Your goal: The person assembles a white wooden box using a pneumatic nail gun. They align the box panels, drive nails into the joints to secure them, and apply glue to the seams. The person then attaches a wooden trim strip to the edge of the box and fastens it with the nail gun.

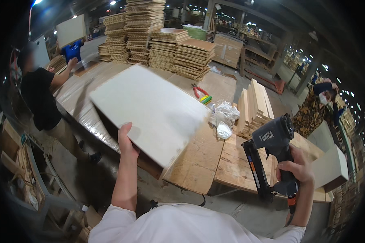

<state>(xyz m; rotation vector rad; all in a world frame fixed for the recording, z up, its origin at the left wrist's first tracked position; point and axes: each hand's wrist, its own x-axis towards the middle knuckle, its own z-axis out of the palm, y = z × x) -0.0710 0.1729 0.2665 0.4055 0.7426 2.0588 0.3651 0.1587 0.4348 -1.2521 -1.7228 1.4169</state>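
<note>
My left hand (127, 139) grips the near left edge of a large white panel (146, 109), thumb on top and fingers hidden beneath. The panel is tilted above the workbench (198, 166), its left side raised off the surface. In my right hand (298, 166) is a dark grey pneumatic nail gun (271, 139), fingers wrapped round its handle. The gun is held upright over the bench's right part, apart from the panel, with an air hose fitting (291, 202) under the grip.
Beyond the panel lie red-handled pliers (198, 92), crumpled white cloth (225, 115) and stacked wooden boards (253, 107). Tall board stacks (142, 36) stand at the back. A white box-like piece (330, 170) is at the right. People stand left (40, 89) and right (318, 103).
</note>
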